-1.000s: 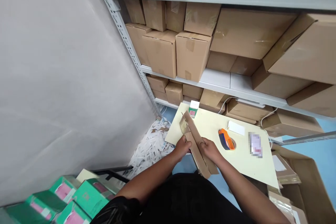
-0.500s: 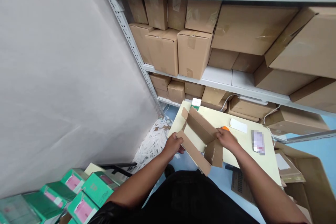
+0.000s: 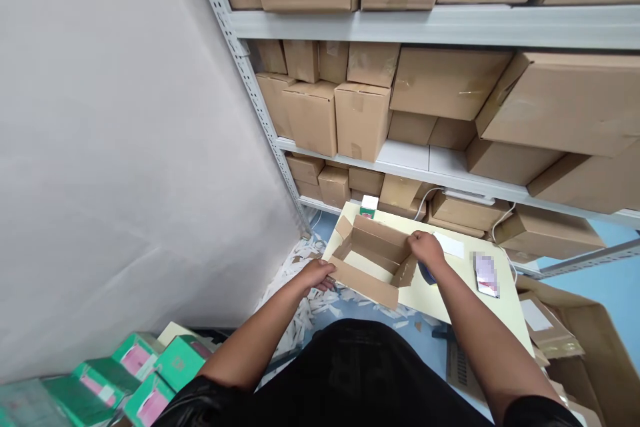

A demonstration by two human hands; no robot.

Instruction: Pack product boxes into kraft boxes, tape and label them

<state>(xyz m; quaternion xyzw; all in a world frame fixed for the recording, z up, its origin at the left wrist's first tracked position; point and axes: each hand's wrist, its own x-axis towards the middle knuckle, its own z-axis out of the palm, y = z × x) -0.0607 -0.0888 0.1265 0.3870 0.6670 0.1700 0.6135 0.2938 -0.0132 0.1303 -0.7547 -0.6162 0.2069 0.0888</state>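
A brown cardboard box [image 3: 376,259] stands unfolded into an open rectangle on the pale yellow table [image 3: 460,280], with no bottom closed, so the table shows through it. My left hand [image 3: 315,275] grips its near left corner. My right hand [image 3: 424,247] holds the far right wall with fingers curled over the edge. A tape dispenser is mostly hidden behind my right wrist. A small green and white box [image 3: 369,205] stands at the table's far edge.
Metal shelving [image 3: 425,23] packed with brown cartons fills the back. Shredded white paper [image 3: 300,293] litters the blue floor at left. Green and pink boxes [image 3: 145,373] are stacked at lower left. A white card [image 3: 450,245] lies on the table; an open carton [image 3: 590,340] sits at right.
The flat folded cardboard has been pulled open into a box shape and set down on the table. My hands moved apart to opposite corners. The camera tilted upward.
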